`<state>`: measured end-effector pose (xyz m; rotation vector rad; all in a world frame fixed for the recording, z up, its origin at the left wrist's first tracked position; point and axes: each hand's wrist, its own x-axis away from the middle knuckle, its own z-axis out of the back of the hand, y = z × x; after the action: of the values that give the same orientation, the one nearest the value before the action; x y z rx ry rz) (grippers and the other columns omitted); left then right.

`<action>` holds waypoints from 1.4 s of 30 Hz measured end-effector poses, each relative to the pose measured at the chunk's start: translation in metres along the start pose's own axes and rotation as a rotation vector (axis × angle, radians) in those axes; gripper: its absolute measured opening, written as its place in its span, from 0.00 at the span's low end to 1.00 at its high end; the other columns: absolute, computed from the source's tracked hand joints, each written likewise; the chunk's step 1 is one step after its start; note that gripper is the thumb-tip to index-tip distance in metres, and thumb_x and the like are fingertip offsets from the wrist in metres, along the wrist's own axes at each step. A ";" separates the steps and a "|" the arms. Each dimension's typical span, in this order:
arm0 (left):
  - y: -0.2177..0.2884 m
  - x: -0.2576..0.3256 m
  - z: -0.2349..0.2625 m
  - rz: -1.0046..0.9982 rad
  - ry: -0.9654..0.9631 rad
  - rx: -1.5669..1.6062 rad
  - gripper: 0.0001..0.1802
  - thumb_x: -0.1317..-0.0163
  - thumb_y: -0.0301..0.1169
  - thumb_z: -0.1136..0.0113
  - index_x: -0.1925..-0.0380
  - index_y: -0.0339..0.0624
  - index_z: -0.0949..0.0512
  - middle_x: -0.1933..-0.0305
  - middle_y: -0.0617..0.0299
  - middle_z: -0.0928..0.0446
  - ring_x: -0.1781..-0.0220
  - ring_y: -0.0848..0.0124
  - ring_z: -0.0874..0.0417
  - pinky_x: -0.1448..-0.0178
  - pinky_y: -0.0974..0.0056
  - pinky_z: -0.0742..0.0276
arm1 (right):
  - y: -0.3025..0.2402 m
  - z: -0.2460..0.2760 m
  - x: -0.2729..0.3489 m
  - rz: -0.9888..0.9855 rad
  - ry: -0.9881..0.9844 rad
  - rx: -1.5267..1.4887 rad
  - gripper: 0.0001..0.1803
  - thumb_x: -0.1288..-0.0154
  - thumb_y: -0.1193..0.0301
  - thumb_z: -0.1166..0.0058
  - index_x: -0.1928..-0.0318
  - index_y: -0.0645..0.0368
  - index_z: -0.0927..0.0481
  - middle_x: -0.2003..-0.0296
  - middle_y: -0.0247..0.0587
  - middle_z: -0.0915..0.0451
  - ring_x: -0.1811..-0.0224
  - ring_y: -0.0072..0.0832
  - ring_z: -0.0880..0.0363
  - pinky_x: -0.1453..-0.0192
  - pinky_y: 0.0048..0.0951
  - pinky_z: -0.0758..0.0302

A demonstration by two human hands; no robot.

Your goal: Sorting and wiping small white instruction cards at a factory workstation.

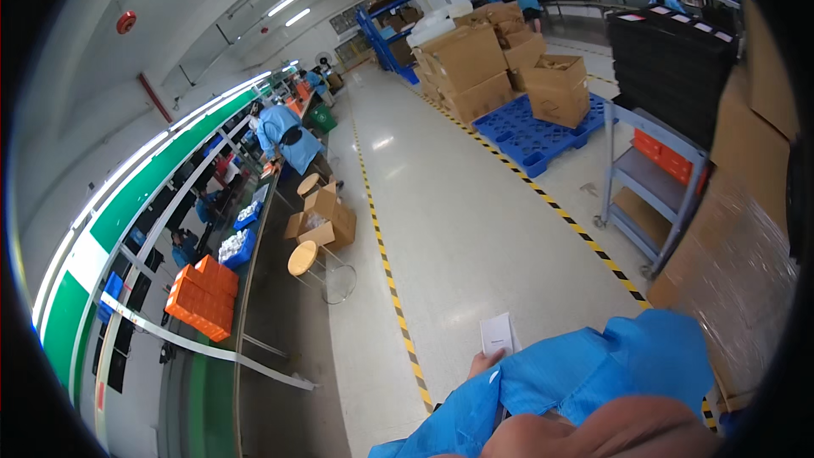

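Low in the head view, what looks like my left hand is closed on the lower edge of a small white booklet. The booklet is upright, with a little dark print on its front. Blue sleeve fabric covers the wrist and hides part of the fingers. My right hand does not show; more blue fabric lies over that side.
On the left runs a workbench with orange boxes and blue bins. A stool and an open carton stand beside it. To the right are a blue pallet, a trolley and stacked cartons. Another person bends over the bench.
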<state>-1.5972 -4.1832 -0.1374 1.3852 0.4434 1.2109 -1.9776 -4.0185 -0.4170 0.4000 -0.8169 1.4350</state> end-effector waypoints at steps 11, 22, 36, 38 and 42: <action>0.078 -0.191 0.136 0.128 0.319 0.156 0.23 0.50 0.37 0.40 0.59 0.29 0.27 0.61 0.51 0.23 0.60 0.65 0.22 0.56 0.65 0.28 | -0.264 0.474 -0.137 0.473 -0.109 -1.065 0.27 0.38 0.50 0.63 0.50 0.59 0.32 0.54 0.44 0.28 0.53 0.28 0.29 0.50 0.34 0.33; 0.222 -0.455 0.249 -0.039 -0.187 0.338 0.22 0.47 0.34 0.42 0.56 0.30 0.30 0.60 0.53 0.24 0.60 0.67 0.23 0.57 0.65 0.27 | -0.312 0.696 -0.257 0.536 0.133 -1.263 0.23 0.39 0.68 0.54 0.45 0.67 0.39 0.49 0.45 0.32 0.48 0.32 0.34 0.45 0.32 0.35; 0.345 -0.751 0.375 0.090 0.022 0.146 0.22 0.47 0.35 0.43 0.57 0.27 0.30 0.62 0.49 0.24 0.61 0.65 0.22 0.58 0.64 0.27 | -0.323 0.935 -0.531 0.752 0.105 -1.334 0.22 0.41 0.69 0.52 0.47 0.67 0.36 0.51 0.45 0.30 0.50 0.32 0.31 0.46 0.32 0.36; 0.371 -0.782 0.400 0.100 0.061 0.163 0.22 0.47 0.34 0.43 0.56 0.28 0.30 0.62 0.50 0.24 0.61 0.65 0.22 0.58 0.64 0.27 | -0.327 0.992 -0.560 0.778 0.025 -1.276 0.22 0.43 0.70 0.49 0.49 0.68 0.34 0.53 0.46 0.28 0.51 0.32 0.30 0.47 0.32 0.35; 0.351 -0.879 0.437 -0.074 0.214 0.266 0.21 0.46 0.33 0.43 0.56 0.30 0.30 0.62 0.51 0.24 0.61 0.65 0.22 0.57 0.64 0.27 | -0.344 1.086 -0.616 0.706 0.074 -1.022 0.21 0.44 0.69 0.48 0.51 0.67 0.31 0.55 0.46 0.26 0.52 0.31 0.29 0.48 0.31 0.34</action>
<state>-1.7065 -5.2174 -0.0737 1.4537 0.8237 1.2778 -1.8800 -5.2526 -0.0368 -0.7858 -1.5825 1.4188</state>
